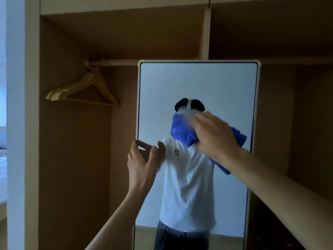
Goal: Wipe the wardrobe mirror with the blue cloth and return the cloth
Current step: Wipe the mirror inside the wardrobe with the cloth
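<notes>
A tall mirror (198, 83) in a pale frame stands upright inside the open wardrobe. My right hand (214, 134) presses a bunched blue cloth (182, 130) against the glass near the mirror's middle, fingers curled over it. Part of the cloth hangs out below my wrist. My left hand (142, 163) is at the mirror's left frame edge, its fingertips touching the frame and the thumb spread apart over the glass. The glass reflects a person in a white shirt.
Several wooden hangers (84, 91) hang from the rail (115, 63) at the left of the mirror. Brown wardrobe panels surround the mirror, with a vertical divider (205, 33) above it. A pale wall edge (23, 123) bounds the left side.
</notes>
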Motion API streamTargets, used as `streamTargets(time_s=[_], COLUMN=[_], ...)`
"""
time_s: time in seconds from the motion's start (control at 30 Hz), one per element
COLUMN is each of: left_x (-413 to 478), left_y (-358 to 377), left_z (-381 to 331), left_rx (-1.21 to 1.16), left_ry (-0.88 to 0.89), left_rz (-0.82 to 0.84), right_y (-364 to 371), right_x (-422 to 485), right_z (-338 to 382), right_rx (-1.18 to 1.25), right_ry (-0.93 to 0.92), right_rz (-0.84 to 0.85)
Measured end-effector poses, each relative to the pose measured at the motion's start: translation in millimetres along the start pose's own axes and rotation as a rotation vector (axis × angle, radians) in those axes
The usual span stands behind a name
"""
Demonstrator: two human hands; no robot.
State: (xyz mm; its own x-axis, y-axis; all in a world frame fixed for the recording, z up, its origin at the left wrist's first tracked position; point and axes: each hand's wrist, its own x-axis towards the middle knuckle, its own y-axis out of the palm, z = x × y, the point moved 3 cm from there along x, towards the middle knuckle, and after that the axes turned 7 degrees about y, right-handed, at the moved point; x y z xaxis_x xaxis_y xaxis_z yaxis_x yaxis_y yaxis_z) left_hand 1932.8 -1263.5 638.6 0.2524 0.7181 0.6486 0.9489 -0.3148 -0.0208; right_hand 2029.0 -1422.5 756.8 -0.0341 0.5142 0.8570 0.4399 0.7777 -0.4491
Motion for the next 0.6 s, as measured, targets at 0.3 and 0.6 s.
streamTargets(time_s=[0.3,0.6], left_x=[-0.9,0.5], left_y=[3.7,2.3], left_z=[3.7,4.1], left_rx=[0.044,0.071], left_ry=[0.002,0.027], left_rz=[-0.013,-0.025], right_y=[30.7,-12.4], right_x=[-43.2,12.7], right_z=[-7.1,-61.4], right_rx=[0.032,0.047], right_ry=[-0.043,0.172], right_rz=[0.080,0.034])
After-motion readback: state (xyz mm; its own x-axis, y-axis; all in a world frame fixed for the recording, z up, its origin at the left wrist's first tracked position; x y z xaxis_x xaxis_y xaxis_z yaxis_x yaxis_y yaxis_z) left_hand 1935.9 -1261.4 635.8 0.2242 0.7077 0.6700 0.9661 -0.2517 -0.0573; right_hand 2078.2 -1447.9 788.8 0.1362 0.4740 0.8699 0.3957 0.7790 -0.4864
